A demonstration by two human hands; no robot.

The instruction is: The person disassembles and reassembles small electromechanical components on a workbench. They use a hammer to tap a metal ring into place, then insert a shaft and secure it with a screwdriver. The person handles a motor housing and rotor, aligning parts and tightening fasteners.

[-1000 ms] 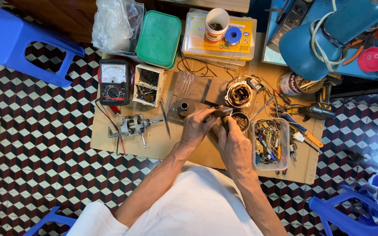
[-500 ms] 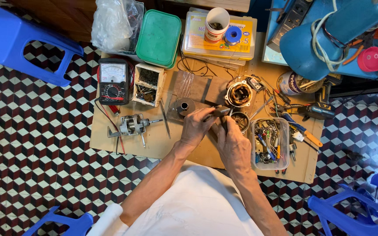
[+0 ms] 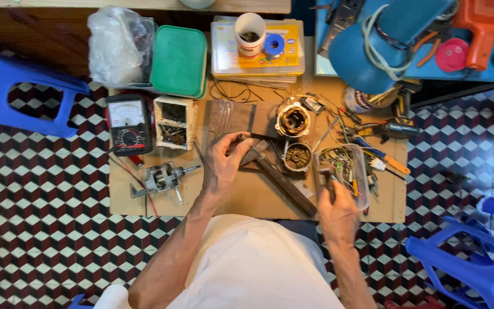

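Our left hand [image 3: 224,163] rests near the middle of the cardboard work mat [image 3: 247,197], fingers curled around a small metal part [image 3: 253,150] whose exact kind we cannot make out; a dark flat bar [image 3: 284,183] runs diagonally from just beside those fingers toward our right. Our right hand [image 3: 337,213] is well apart, at the clear plastic tray of small parts [image 3: 347,171], fingers closed on a slim dark tool [image 3: 327,177] pointing into the tray, the nearer hand to it.

One camera sat on the person's head and looked straight down. It was high above the surface [image 3: 247,197], so the floor [image 3: 41,189] around it showed too.
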